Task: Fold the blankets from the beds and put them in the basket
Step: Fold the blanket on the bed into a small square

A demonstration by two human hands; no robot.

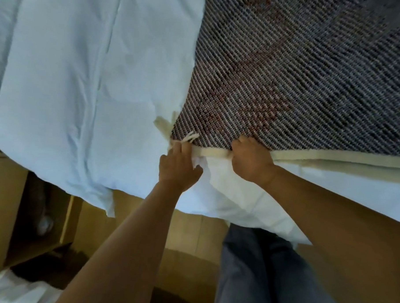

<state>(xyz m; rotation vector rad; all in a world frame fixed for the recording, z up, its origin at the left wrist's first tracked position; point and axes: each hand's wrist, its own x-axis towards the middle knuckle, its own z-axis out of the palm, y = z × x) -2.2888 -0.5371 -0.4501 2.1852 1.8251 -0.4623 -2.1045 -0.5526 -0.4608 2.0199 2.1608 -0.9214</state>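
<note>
Your woven blanket (301,71) lies spread on the bed, filling the far right of your view, its near edge running left to right across the mattress. To its left, the duvet (83,77) covers the rest of the bed and hangs over the near side. Your left hand (179,165) sits at the blanket's near left corner, touching the fringe (190,137) there; your right hand (251,159) rests on the same near edge, just to the right. Beneath that edge the bed sheet (238,194) drapes toward you. Your legs (258,268) stand below, close against the bed. A wooden nightstand (6,200) stands at lower left, beside the bed.
</note>
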